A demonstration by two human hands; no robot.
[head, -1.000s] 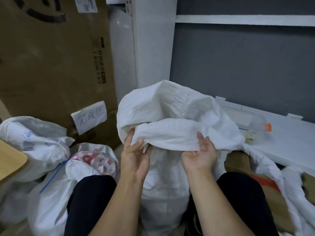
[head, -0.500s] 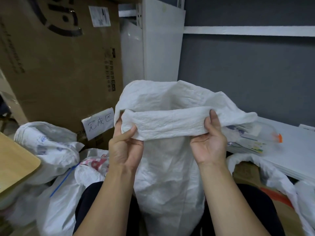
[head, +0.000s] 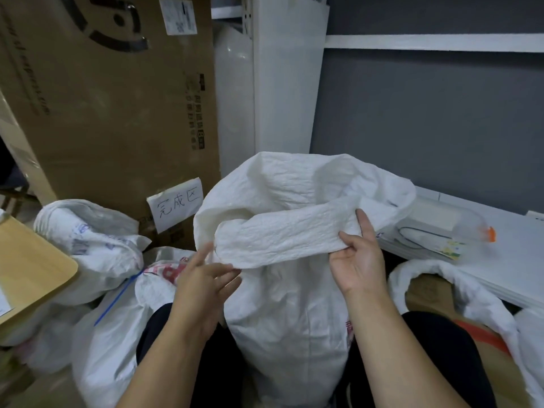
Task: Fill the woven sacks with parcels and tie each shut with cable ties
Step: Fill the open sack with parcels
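Woven sack (head: 288, 304) is standing btwn the knees at 6 o'clock, right hand (head: 357, 260) pinching its folded rim at 3, left hand (head: 203, 285) touching the rim at 9, fingers relaxed.

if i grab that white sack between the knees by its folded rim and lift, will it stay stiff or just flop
The white sack would probably flop: its folded rim sags in creases where the right hand pinches it. The left hand only touches the rim, so that side may droop. The bulging body suggests some weight, likely stretching the cloth.
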